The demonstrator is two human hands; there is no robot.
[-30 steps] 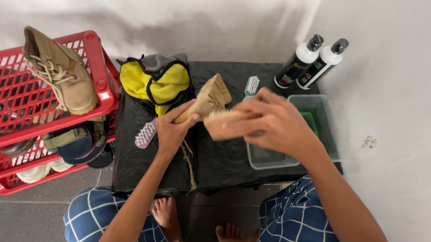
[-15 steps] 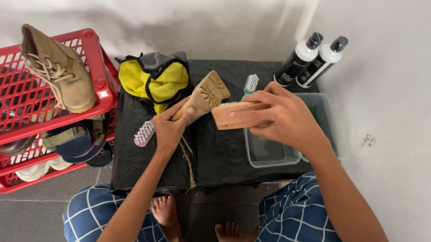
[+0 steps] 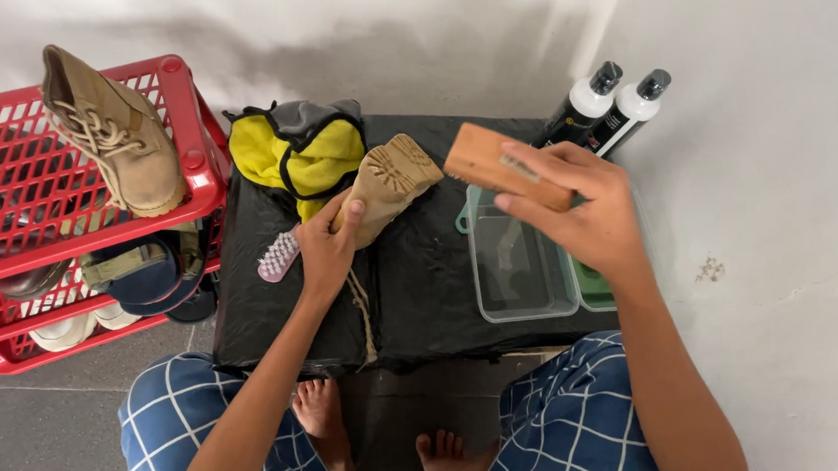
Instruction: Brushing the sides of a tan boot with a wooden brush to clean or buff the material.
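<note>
Over black-covered table [image 3: 415, 293], left hand [image 3: 326, 249] has a closed grip on tan boot [image 3: 388, 185], right hand [image 3: 585, 212] on wooden brush [image 3: 486, 162].

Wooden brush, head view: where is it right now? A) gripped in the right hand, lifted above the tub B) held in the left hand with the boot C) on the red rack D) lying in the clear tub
A: the right hand grips the wooden brush in the air over the clear tub, while the left hand holds the tan boot.
</note>
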